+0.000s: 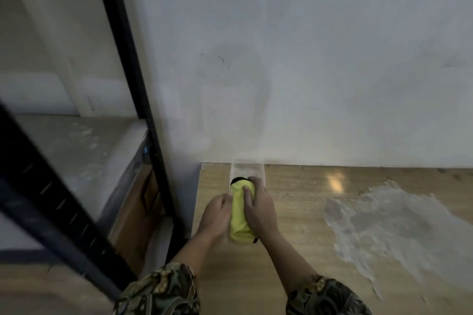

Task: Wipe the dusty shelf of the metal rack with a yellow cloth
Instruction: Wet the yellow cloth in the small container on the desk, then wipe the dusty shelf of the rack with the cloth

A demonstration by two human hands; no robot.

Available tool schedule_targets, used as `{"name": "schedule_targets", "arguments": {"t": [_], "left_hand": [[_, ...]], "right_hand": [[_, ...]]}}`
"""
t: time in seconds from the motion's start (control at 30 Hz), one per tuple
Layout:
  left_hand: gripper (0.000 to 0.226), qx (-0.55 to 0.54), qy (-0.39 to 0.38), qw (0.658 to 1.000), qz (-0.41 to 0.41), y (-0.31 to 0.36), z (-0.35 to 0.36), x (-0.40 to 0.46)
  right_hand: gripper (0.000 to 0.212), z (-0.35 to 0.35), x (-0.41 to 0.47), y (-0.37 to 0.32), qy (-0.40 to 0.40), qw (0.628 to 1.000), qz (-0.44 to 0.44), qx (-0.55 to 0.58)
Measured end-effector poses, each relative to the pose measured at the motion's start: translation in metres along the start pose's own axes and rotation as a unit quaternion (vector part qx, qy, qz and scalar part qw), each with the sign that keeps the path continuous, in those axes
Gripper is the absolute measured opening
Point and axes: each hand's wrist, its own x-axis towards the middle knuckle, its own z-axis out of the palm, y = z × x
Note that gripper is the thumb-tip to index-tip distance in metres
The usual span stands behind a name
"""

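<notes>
Pale grey wall (307, 46) fills the upper right of the frame, above a wooden tabletop (294, 250) with a worn whitish patch (389, 227) at the right. On the left stands the black metal rack (133, 66), its dusty shelf (76, 151) at mid-left. At lower centre the yellow cloth (239, 215), rolled up, lies partly in a clear plastic container (247, 169) against the wall. Left hand (216, 215) curls round the cloth's side; right hand (261, 208) grips it from above, fingers bent. Patterned sleeves (163, 291) show at the bottom.
</notes>
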Motion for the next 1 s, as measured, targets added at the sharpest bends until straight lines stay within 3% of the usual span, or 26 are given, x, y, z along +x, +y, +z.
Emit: {"name": "schedule_targets", "arguments": {"t": [0.2,0.37,0.67,1.0], "left_hand": [[0.031,-0.141,0.003,0.99,-0.021,-0.014,-0.01,-0.104],[0.024,-0.196,0.055,0.979,0.0,-0.016,-0.027,-0.175],[0.014,-0.177,0.211,0.961,0.017,-0.029,-0.101,-0.281],[0.022,-0.152,0.279,0.947,0.04,-0.055,-0.237,-0.313]], "right_hand": [[0.025,-0.002,-0.1,-0.037,0.045,0.997,0.002,0.063],[0.023,-0.009,-0.167,-0.07,0.085,0.986,-0.008,0.14],[0.015,0.017,-0.259,-0.139,0.065,0.977,-0.099,0.179],[0.025,0.104,-0.272,-0.246,0.021,0.969,-0.175,0.171]]}}
